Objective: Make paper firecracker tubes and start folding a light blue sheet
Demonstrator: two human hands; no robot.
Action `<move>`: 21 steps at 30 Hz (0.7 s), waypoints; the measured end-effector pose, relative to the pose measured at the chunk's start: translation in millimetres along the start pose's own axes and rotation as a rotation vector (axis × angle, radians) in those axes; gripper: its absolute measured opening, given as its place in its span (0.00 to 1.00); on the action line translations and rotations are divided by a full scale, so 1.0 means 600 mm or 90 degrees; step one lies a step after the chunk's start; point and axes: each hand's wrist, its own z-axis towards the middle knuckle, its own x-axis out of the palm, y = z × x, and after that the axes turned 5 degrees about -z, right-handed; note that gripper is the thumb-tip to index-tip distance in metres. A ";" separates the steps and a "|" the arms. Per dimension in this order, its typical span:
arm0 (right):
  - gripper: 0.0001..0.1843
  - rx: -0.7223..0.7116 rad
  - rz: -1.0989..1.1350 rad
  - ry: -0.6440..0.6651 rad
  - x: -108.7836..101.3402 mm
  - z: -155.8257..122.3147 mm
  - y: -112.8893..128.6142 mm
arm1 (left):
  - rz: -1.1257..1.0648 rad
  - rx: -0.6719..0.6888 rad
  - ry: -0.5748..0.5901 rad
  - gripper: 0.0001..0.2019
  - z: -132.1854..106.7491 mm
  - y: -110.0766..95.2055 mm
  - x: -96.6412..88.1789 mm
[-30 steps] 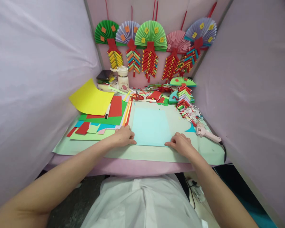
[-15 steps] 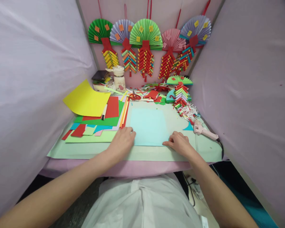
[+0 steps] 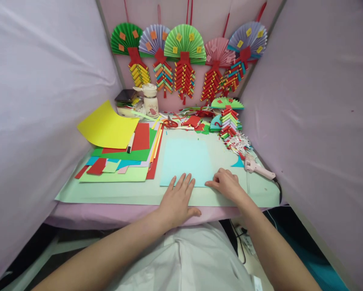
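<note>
A light blue sheet of paper [image 3: 185,157] lies flat on the pale green tabletop in front of me. My left hand [image 3: 178,202] is open, palm down, its spread fingertips resting on the near edge of that sheet. At the sheet's near right corner, my right hand [image 3: 225,184] has its fingers curled and its thumb along the edge, closed on the paper. Whether the sheet is a single layer or folded, I cannot tell.
Coloured paper sheets [image 3: 117,173] and a yellow sheet [image 3: 110,127] lie on the left. Red-handled scissors [image 3: 170,123] and a white bottle [image 3: 151,101] are at the back. On the right are a glue gun [image 3: 258,169], paper shreds [image 3: 238,144] and a fan ornament [image 3: 229,121]; several paper fans [image 3: 185,42] hang behind.
My left hand has moved right, from the sheet's left edge to the middle of its near edge, and its fingers have spread. My right hand stays at the corner.
</note>
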 end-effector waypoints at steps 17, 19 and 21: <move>0.18 -0.012 0.012 -0.002 0.004 -0.002 -0.020 | -0.001 0.003 -0.004 0.46 -0.001 0.000 0.002; 0.18 -0.012 0.002 -0.009 0.004 -0.004 -0.018 | -0.003 0.000 0.001 0.45 -0.001 -0.001 0.000; 0.17 -0.016 -0.014 -0.017 0.002 -0.007 -0.016 | -0.004 -0.006 0.010 0.45 0.000 -0.002 -0.002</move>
